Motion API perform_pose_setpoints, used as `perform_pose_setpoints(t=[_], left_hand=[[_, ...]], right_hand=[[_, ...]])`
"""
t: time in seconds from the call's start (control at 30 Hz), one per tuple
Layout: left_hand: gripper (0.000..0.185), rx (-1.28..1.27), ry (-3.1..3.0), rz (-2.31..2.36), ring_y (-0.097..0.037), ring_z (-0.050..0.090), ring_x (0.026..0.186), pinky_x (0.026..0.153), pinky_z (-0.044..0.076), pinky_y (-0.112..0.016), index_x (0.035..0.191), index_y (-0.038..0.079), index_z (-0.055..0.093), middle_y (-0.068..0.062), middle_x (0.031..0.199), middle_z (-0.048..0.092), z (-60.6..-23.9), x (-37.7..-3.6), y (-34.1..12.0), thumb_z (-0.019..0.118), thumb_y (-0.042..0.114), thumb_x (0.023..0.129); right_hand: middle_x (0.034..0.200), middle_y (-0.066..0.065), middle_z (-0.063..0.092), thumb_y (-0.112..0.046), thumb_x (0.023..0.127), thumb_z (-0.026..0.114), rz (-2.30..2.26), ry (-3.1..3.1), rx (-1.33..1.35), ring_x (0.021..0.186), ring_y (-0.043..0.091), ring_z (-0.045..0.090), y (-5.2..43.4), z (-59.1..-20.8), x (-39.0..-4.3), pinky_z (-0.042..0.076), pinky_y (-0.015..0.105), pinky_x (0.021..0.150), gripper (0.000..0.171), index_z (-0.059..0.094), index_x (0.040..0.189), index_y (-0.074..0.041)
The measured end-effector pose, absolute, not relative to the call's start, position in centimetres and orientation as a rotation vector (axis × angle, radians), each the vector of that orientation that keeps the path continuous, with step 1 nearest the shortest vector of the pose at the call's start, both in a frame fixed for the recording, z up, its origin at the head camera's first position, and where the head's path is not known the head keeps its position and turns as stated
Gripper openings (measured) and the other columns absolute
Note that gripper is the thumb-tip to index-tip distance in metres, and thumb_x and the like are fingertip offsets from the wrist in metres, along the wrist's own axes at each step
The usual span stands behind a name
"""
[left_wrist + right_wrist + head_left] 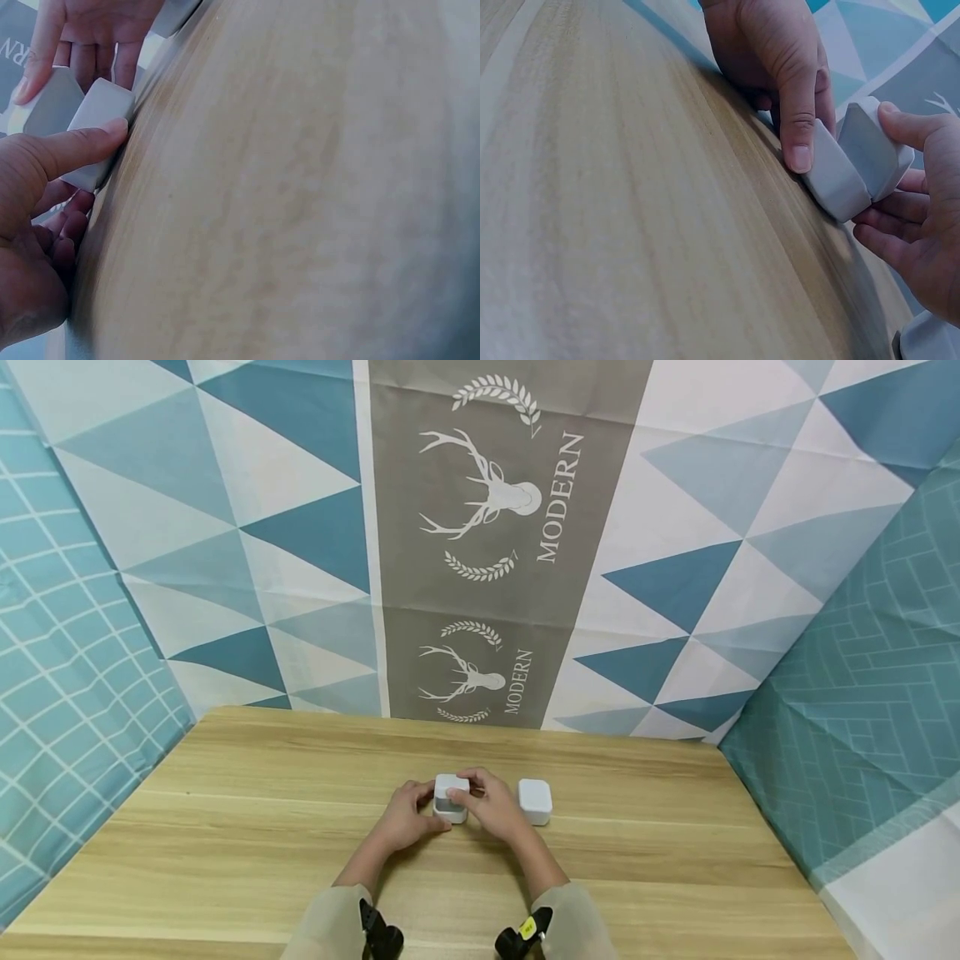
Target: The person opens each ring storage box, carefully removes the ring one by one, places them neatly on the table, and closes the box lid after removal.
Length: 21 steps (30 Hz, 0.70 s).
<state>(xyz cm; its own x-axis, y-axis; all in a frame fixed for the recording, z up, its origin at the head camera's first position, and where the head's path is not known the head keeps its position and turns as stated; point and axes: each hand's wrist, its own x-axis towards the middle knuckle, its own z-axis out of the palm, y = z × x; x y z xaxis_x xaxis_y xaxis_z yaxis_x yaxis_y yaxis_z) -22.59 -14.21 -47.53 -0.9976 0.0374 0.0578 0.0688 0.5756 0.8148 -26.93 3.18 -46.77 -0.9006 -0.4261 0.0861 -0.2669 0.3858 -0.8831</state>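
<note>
Both hands, left (pixel 408 817) and right (pixel 491 806), pinch a small white box (pixel 452 797) resting mid-desk (pixel 225 827), its lid tilted partly up, apparently half opened, while a second box (pixel 535 801) sits untouched just beside.

The grey central strip of the hanging cloth backdrop (pixel 502 527) carries the white word "MODERN" twice, each running upward beside a white stag-head emblem: large at 12 o'clock, smaller just below it (above the tabletop's far edge). No other lettering is legible; the small white boxes show none.
</note>
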Motion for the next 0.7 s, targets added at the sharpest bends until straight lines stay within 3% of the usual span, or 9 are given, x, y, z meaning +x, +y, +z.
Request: perform_pose_setpoints(t=[0.7], left_hand=[[0.070, -0.084, -2.762, -1.431, -0.031, 0.050, 0.111, 0.097, 0.041, -0.050, 0.130, -0.002, 0.052, -0.014, 0.112, 0.056, -47.45, -22.57, -14.20, 0.081, 0.019, 0.070]], right_hand=[[0.122, 0.010, 0.062, -0.043, 0.087, 0.062, -1.533, 2.495, -0.650, 0.114, 0.022, 0.058, 3.16, -46.92, -27.18, 0.046, 0.038, 0.097, 0.049, 0.057, 0.121, -0.009]])
